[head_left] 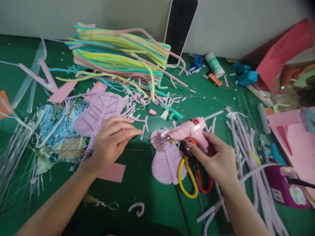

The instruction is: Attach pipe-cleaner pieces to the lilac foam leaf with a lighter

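Note:
My left hand is at the centre-left, its thumb and fingertips pinched on the end of a thin wire. The wire runs right toward a small lilac fuzzy piece on the table. In my right hand is a pink glue gun, its metal nozzle over the upper part of that piece. Scissors with yellow and red handles lie under the gun. A larger lilac leaf-like piece lies behind my left hand, which hides part of its stem.
Bundled coloured pipe cleaners lie at the back before a leaning phone. Lilac pipe cleaners and a purple device are at the right. Clear sticks lie left, and a pink paper in front.

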`<act>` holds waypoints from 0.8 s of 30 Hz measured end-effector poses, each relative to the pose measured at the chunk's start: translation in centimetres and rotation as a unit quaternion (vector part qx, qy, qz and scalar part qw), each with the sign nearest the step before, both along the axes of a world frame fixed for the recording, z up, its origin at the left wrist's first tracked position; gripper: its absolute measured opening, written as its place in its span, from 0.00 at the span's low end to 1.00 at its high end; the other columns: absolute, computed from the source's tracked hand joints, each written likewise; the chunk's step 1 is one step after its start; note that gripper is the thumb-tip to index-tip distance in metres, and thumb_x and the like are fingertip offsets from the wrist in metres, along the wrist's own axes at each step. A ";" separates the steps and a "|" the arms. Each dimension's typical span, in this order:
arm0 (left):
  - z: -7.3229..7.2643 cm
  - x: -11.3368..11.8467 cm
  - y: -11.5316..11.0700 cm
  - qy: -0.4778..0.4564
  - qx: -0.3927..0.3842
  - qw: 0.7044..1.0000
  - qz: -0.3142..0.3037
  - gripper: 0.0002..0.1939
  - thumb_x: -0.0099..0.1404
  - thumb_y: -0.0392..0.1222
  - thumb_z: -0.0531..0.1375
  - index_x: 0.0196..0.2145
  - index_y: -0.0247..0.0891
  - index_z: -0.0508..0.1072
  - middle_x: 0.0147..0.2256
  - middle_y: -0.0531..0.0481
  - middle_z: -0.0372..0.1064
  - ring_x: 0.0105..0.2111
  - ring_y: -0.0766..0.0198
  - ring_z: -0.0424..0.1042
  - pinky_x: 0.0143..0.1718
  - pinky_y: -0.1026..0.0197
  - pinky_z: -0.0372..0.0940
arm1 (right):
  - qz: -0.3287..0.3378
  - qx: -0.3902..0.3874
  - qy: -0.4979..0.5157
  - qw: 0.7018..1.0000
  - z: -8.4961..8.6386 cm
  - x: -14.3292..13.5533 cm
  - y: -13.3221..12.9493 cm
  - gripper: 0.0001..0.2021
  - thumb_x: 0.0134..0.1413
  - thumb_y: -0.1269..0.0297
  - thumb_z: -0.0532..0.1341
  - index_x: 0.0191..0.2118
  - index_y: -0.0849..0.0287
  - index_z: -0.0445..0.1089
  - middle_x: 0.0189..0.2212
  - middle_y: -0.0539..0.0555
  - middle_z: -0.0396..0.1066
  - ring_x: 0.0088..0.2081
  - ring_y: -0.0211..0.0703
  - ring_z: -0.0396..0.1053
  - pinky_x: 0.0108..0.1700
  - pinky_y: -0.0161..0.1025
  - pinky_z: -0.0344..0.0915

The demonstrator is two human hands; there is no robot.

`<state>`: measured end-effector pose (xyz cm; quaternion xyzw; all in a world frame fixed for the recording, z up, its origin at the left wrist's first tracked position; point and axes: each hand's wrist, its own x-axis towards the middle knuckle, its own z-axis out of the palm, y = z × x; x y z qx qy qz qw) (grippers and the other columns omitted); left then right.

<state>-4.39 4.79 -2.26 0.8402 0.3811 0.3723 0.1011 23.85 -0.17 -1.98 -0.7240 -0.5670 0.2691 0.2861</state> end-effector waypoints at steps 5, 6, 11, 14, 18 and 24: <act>-0.1 -0.1 0.0 -0.005 0.006 1.000 -0.005 0.13 0.60 0.25 0.61 0.38 0.41 0.75 0.33 0.51 0.75 0.42 0.59 0.72 0.43 0.53 0.69 | -0.002 0.005 -0.003 1.000 0.1 0.1 -0.1 0.18 0.45 0.54 0.66 0.39 0.60 0.73 0.25 0.50 0.71 0.23 0.36 0.63 0.23 0.32 0.60; -0.2 -0.1 0.0 -0.006 0.006 1.000 -0.005 0.13 0.60 0.25 0.61 0.38 0.41 0.75 0.33 0.51 0.75 0.42 0.59 0.72 0.43 0.53 0.69 | 0.000 0.006 -0.004 1.000 0.2 0.1 -0.1 0.17 0.45 0.54 0.66 0.38 0.60 0.73 0.25 0.49 0.71 0.22 0.36 0.63 0.22 0.32 0.60; -0.2 -0.1 0.0 -0.004 0.006 1.000 -0.006 0.13 0.60 0.25 0.61 0.38 0.40 0.75 0.33 0.51 0.75 0.42 0.59 0.72 0.43 0.52 0.69 | 0.003 0.010 -0.011 1.000 0.3 0.2 0.0 0.17 0.45 0.54 0.66 0.38 0.60 0.73 0.24 0.49 0.71 0.22 0.35 0.63 0.22 0.32 0.59; -0.2 -0.1 0.0 -0.003 0.007 1.000 -0.007 0.13 0.60 0.25 0.61 0.38 0.41 0.75 0.33 0.51 0.74 0.42 0.59 0.71 0.43 0.52 0.69 | 0.000 0.007 -0.008 1.000 0.2 0.2 -0.1 0.17 0.45 0.53 0.66 0.38 0.60 0.73 0.24 0.49 0.71 0.22 0.36 0.63 0.22 0.32 0.60; -0.2 -0.1 0.0 -0.006 0.006 1.000 -0.007 0.13 0.60 0.25 0.61 0.39 0.41 0.75 0.33 0.51 0.74 0.42 0.59 0.71 0.43 0.52 0.69 | -0.001 0.004 -0.002 1.000 0.0 0.3 -0.2 0.17 0.45 0.53 0.66 0.38 0.60 0.73 0.25 0.50 0.71 0.23 0.36 0.64 0.23 0.32 0.61; -0.3 -0.2 0.1 -0.001 0.006 1.000 -0.008 0.13 0.60 0.25 0.61 0.39 0.42 0.75 0.33 0.51 0.74 0.42 0.59 0.72 0.43 0.52 0.70 | -0.006 0.002 -0.003 1.000 0.0 0.3 -0.3 0.17 0.45 0.53 0.66 0.38 0.60 0.73 0.25 0.50 0.71 0.23 0.36 0.63 0.23 0.32 0.60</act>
